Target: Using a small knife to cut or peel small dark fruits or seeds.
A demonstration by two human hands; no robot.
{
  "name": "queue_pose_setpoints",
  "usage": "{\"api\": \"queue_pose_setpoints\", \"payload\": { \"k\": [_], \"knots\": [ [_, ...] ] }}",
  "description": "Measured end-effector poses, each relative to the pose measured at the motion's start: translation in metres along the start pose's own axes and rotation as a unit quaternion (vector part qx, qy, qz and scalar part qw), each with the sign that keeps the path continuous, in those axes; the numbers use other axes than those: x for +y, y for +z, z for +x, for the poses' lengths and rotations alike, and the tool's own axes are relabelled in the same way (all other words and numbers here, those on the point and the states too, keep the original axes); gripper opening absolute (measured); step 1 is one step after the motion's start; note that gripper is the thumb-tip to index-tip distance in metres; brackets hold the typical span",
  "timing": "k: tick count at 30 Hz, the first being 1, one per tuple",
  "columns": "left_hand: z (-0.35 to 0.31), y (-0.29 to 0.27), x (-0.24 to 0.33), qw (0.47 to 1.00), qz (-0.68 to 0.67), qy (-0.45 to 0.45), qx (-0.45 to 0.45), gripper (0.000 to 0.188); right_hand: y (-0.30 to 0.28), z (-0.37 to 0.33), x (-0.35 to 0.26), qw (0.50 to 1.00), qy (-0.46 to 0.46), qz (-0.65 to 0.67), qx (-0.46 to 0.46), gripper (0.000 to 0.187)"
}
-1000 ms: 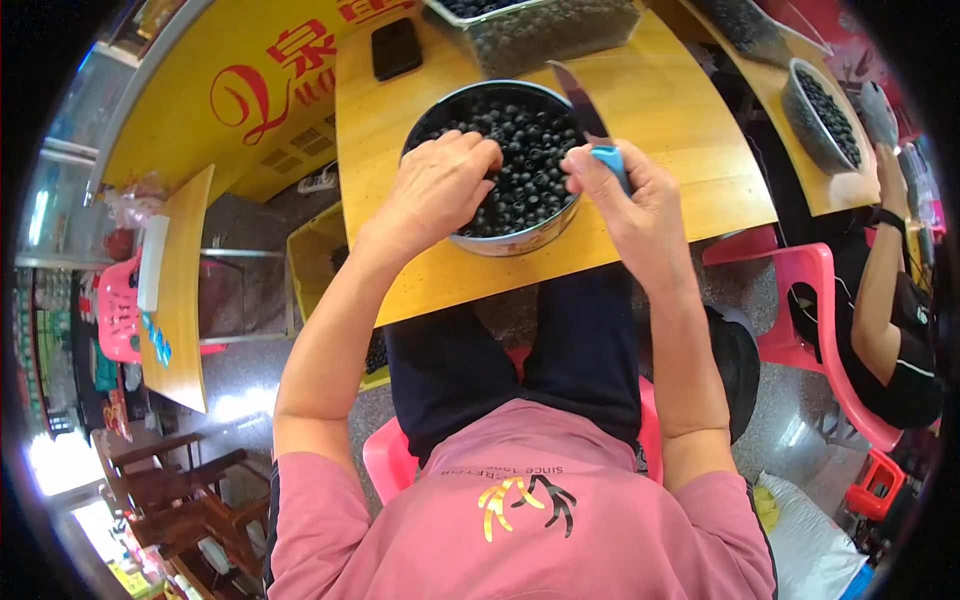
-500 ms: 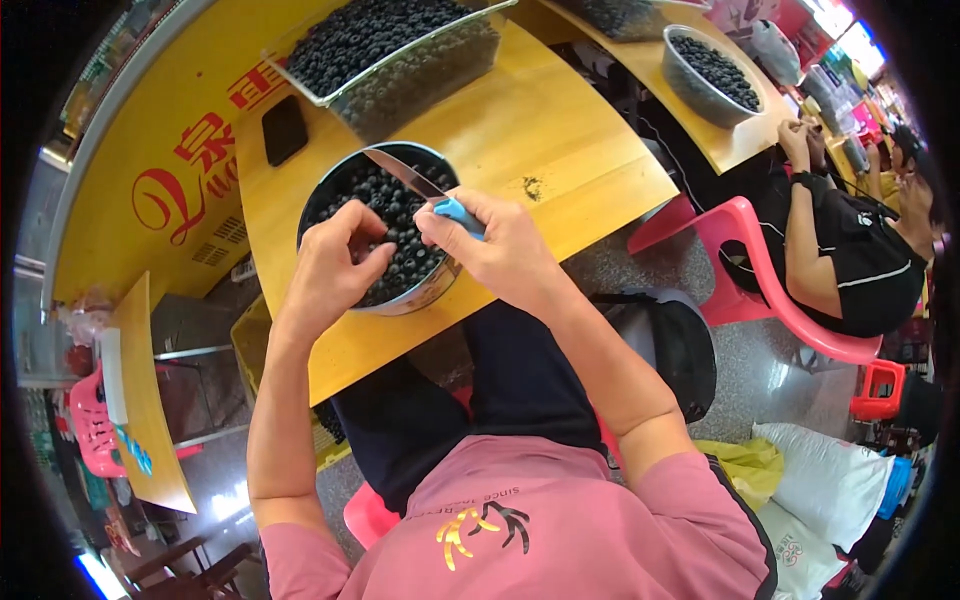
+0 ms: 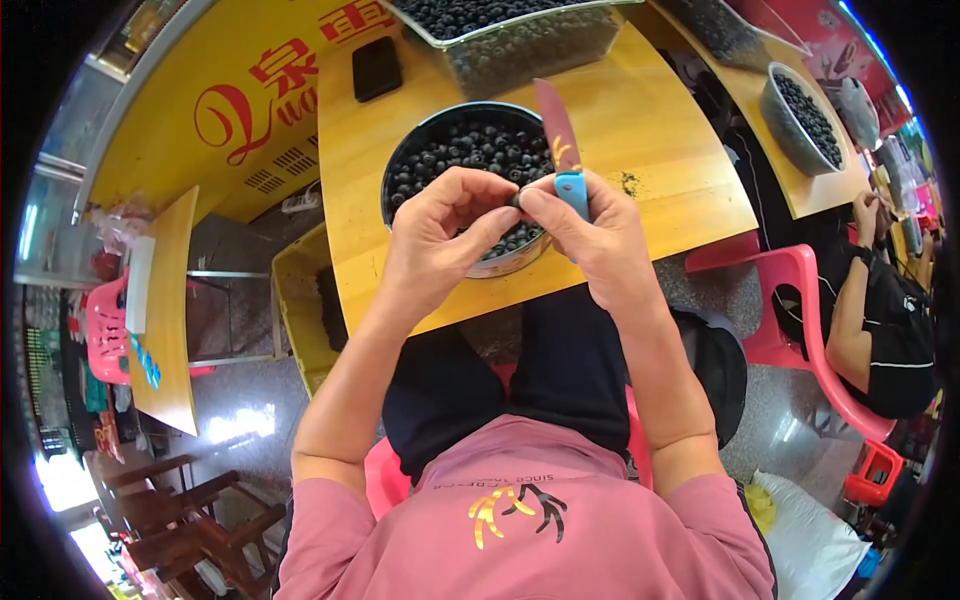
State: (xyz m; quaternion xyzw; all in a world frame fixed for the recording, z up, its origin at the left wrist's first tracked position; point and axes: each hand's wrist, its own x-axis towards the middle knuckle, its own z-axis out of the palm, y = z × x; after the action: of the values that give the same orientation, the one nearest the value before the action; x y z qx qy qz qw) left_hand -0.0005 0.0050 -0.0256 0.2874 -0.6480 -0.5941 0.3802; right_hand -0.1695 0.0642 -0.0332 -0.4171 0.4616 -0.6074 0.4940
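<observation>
Yellow bench (image 3: 665, 130) below, a tub (image 3: 506, 265) of dark berries (image 3: 480, 145) on it; over the tub my left grip (image 3: 435, 230) pinches a single berry (image 3: 516, 199), my right grip (image 3: 605, 240) (wrapped around the handle of the knife (image 3: 562, 148)) meeting it. I'd hold the blade (image 3: 556, 118) clear of the left.

Seems like shop or small eatery, hard to say which. Recognised by yellow panel (image 3: 178, 165) with large red lettering (image 3: 237, 122), by several yellow-topped tables (image 3: 670, 135) with pink plastic chairs (image 3: 386, 480), and by crowded shelves (image 3: 45, 360) along left side. Also furnished with dark wooden chairs (image 3: 170, 505) at lower left. Shared with person in black (image 3: 900, 375), seated at neighbouring table (image 3: 808, 192) on right.
</observation>
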Motion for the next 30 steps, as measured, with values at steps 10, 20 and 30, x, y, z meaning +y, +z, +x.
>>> {"api": "queue_pose_setpoints", "payload": {
  "k": [10,20,30],
  "knots": [
    [-0.007,0.002,0.005,0.997,-0.06,-0.052,0.0,0.02,0.001,0.0,0.0,0.999,0.011,0.044,-0.013,0.016],
    [-0.013,0.007,0.005,0.999,-0.008,-0.05,0.011,0.017,0.001,-0.004,0.001,0.997,-0.034,-0.064,-0.023,0.019],
    [-0.016,0.009,0.006,0.997,-0.032,-0.045,0.044,0.017,0.005,-0.005,0.003,0.998,-0.028,-0.06,-0.015,0.019]
  ]
}}
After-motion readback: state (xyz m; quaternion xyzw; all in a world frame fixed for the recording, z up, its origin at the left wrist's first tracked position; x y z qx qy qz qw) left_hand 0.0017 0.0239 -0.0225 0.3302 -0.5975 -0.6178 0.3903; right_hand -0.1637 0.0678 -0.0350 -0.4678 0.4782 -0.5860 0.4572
